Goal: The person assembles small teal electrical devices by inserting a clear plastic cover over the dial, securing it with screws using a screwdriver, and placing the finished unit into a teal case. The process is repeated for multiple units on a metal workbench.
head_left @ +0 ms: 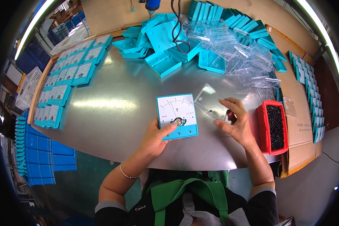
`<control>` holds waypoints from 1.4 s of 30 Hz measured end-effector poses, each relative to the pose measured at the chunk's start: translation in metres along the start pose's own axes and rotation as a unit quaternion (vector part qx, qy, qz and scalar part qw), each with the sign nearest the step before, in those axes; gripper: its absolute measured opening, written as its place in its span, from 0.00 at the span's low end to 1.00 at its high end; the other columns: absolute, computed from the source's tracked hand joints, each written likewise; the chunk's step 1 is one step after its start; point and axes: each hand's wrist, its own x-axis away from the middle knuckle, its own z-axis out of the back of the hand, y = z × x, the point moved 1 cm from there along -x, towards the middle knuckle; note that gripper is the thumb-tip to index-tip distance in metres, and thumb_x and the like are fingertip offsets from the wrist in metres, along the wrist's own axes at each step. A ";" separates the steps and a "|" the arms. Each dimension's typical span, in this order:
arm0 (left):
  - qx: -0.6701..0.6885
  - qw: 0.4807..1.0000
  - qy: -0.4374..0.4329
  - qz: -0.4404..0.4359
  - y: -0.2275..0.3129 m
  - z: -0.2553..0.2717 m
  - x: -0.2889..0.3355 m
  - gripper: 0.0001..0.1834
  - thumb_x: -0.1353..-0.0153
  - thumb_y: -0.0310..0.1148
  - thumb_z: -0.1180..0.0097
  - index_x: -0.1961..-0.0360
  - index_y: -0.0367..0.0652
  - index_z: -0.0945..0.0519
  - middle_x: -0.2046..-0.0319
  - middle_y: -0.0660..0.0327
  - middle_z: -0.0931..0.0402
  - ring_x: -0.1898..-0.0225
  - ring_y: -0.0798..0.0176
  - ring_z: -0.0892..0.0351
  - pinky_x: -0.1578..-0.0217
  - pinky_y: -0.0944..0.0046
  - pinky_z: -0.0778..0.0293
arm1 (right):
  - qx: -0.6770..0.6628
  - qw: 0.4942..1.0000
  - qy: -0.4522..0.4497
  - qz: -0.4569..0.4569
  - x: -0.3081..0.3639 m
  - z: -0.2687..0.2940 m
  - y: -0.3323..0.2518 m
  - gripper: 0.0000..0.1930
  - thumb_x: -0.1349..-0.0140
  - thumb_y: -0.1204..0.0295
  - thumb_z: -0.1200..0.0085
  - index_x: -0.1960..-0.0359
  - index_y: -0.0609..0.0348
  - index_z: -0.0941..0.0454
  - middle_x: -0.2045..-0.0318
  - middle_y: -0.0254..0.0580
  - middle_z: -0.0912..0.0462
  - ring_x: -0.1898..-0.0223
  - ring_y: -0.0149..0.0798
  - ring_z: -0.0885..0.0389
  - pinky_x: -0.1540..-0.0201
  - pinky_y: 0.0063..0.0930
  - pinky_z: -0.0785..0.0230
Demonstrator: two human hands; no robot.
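My left hand [154, 137] grips a square voltmeter [177, 113] by its lower left side, thumb on the front near the opening at the needle's base. The meter has a white dial and a teal case. My right hand [237, 124] is beside it, thumb and index finger apart. A short dark-red cylinder [231, 116], like a tool handle, is tucked in its curled fingers; its other end is hidden. Just left of these fingers is a clear plastic cover [210, 101]; whether they touch it I cannot tell.
Teal cases [164, 64] and clear covers [248, 62] are heaped at the back. A red bin [261, 128] of small black parts stands at right, by cardboard [301, 132]. Meters stand in rows at left [79, 73] and right [309, 88]. A blue power screwdriver [152, 5] hangs above.
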 end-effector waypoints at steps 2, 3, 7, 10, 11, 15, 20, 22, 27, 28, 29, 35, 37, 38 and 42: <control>0.065 0.996 -0.033 0.053 -0.003 0.000 0.001 0.22 0.33 0.38 0.54 0.43 0.35 0.35 0.51 0.51 0.26 0.54 0.56 0.21 0.57 0.55 0.22 | -0.079 0.991 -0.094 0.045 -0.003 -0.008 -0.020 0.30 0.56 0.68 0.30 0.47 0.57 0.24 0.48 0.50 0.31 0.67 0.33 0.27 0.62 0.25 0.28; 0.110 0.990 -0.053 0.074 -0.005 0.002 -0.001 0.23 0.31 0.42 0.59 0.43 0.36 0.35 0.50 0.51 0.26 0.55 0.55 0.21 0.58 0.55 0.21 | -0.066 0.989 -0.125 0.047 -0.005 -0.014 -0.031 0.29 0.56 0.67 0.29 0.49 0.57 0.22 0.47 0.50 0.31 0.66 0.34 0.25 0.62 0.27 0.27; 0.147 0.981 -0.063 0.108 -0.012 0.001 -0.002 0.29 0.28 0.51 0.75 0.40 0.40 0.37 0.49 0.49 0.26 0.54 0.53 0.20 0.60 0.53 0.18 | -0.053 0.986 -0.137 0.083 -0.013 -0.023 -0.027 0.27 0.57 0.66 0.29 0.51 0.55 0.21 0.46 0.51 0.31 0.62 0.37 0.22 0.60 0.30 0.24; 0.168 0.976 -0.077 0.112 -0.016 0.005 -0.004 0.29 0.29 0.52 0.75 0.40 0.41 0.37 0.50 0.50 0.26 0.54 0.53 0.20 0.61 0.53 0.18 | -0.072 0.983 -0.151 0.076 -0.011 -0.028 -0.024 0.27 0.56 0.66 0.29 0.51 0.55 0.21 0.46 0.52 0.31 0.60 0.39 0.22 0.59 0.29 0.24; 0.163 0.977 -0.076 0.111 -0.017 0.006 -0.003 0.29 0.29 0.52 0.75 0.40 0.41 0.37 0.50 0.50 0.26 0.54 0.54 0.20 0.61 0.54 0.18 | -0.079 0.983 -0.155 0.063 -0.010 -0.030 -0.024 0.28 0.57 0.66 0.29 0.51 0.56 0.20 0.45 0.51 0.31 0.61 0.37 0.23 0.59 0.28 0.26; 0.152 0.979 -0.081 0.106 -0.021 0.009 -0.002 0.30 0.29 0.53 0.75 0.40 0.41 0.37 0.50 0.51 0.26 0.55 0.55 0.20 0.61 0.55 0.17 | -0.088 0.981 -0.168 0.036 -0.008 -0.033 -0.021 0.28 0.57 0.66 0.29 0.50 0.57 0.20 0.45 0.50 0.31 0.61 0.33 0.26 0.59 0.25 0.30; 0.163 0.974 -0.116 0.102 -0.024 0.014 -0.001 0.31 0.29 0.54 0.74 0.41 0.40 0.36 0.52 0.51 0.24 0.57 0.56 0.19 0.62 0.56 0.17 | -0.103 0.978 -0.178 0.038 -0.006 -0.032 -0.018 0.26 0.55 0.67 0.30 0.50 0.56 0.21 0.46 0.53 0.32 0.62 0.36 0.23 0.59 0.28 0.26; 0.177 0.969 -0.139 0.104 -0.022 0.015 -0.002 0.31 0.29 0.54 0.74 0.41 0.39 0.35 0.52 0.51 0.24 0.57 0.57 0.19 0.62 0.57 0.17 | -0.115 0.978 -0.176 0.017 -0.006 -0.031 -0.016 0.27 0.55 0.67 0.30 0.50 0.56 0.21 0.46 0.52 0.32 0.63 0.34 0.25 0.60 0.27 0.27; 0.131 0.982 -0.098 0.097 -0.023 0.004 0.002 0.32 0.30 0.55 0.72 0.42 0.39 0.35 0.52 0.52 0.24 0.57 0.57 0.19 0.62 0.58 0.17 | -0.143 0.978 -0.149 -0.004 -0.001 -0.030 -0.016 0.28 0.56 0.64 0.30 0.50 0.53 0.21 0.45 0.47 0.32 0.67 0.27 0.32 0.64 0.21 0.32; 0.122 0.983 -0.094 0.097 -0.023 0.003 0.003 0.32 0.30 0.56 0.72 0.41 0.39 0.35 0.52 0.51 0.24 0.57 0.57 0.19 0.62 0.58 0.17 | -0.147 0.979 -0.144 -0.005 0.000 -0.029 -0.016 0.28 0.56 0.64 0.30 0.50 0.53 0.21 0.45 0.47 0.32 0.67 0.27 0.32 0.64 0.21 0.32; 0.119 0.984 -0.095 0.096 -0.023 0.002 0.003 0.32 0.30 0.56 0.72 0.41 0.39 0.35 0.52 0.51 0.24 0.56 0.57 0.19 0.62 0.58 0.17 | -0.140 0.980 -0.144 0.002 0.001 -0.028 -0.017 0.28 0.56 0.64 0.29 0.50 0.53 0.21 0.45 0.47 0.32 0.67 0.27 0.32 0.64 0.21 0.32; 0.125 0.981 -0.110 0.097 -0.028 -0.001 0.005 0.32 0.30 0.56 0.72 0.41 0.39 0.36 0.51 0.51 0.25 0.55 0.56 0.20 0.60 0.57 0.17 | -0.110 0.980 -0.161 0.020 0.005 -0.025 -0.016 0.29 0.57 0.66 0.29 0.49 0.52 0.21 0.44 0.48 0.32 0.66 0.29 0.29 0.62 0.22 0.31; 0.141 0.976 -0.127 0.103 -0.031 0.001 0.004 0.33 0.31 0.57 0.72 0.41 0.39 0.36 0.51 0.51 0.25 0.54 0.56 0.20 0.60 0.57 0.17 | -0.111 0.979 -0.168 0.023 0.007 -0.024 -0.013 0.29 0.57 0.67 0.29 0.49 0.52 0.21 0.44 0.49 0.32 0.65 0.30 0.28 0.62 0.23 0.31; 0.142 0.976 -0.129 0.104 -0.031 0.000 0.005 0.33 0.31 0.57 0.73 0.41 0.40 0.36 0.51 0.51 0.25 0.54 0.56 0.20 0.59 0.56 0.18 | -0.110 0.979 -0.169 0.027 0.008 -0.023 -0.013 0.28 0.57 0.68 0.29 0.49 0.53 0.21 0.44 0.50 0.33 0.65 0.30 0.28 0.61 0.24 0.30; 0.143 0.980 -0.094 0.104 -0.024 -0.018 0.012 0.29 0.30 0.52 0.67 0.41 0.38 0.36 0.50 0.52 0.26 0.51 0.57 0.22 0.54 0.53 0.21 | -0.039 0.984 -0.155 0.081 0.015 -0.022 -0.022 0.28 0.57 0.71 0.29 0.50 0.55 0.21 0.43 0.52 0.36 0.67 0.31 0.26 0.60 0.26 0.27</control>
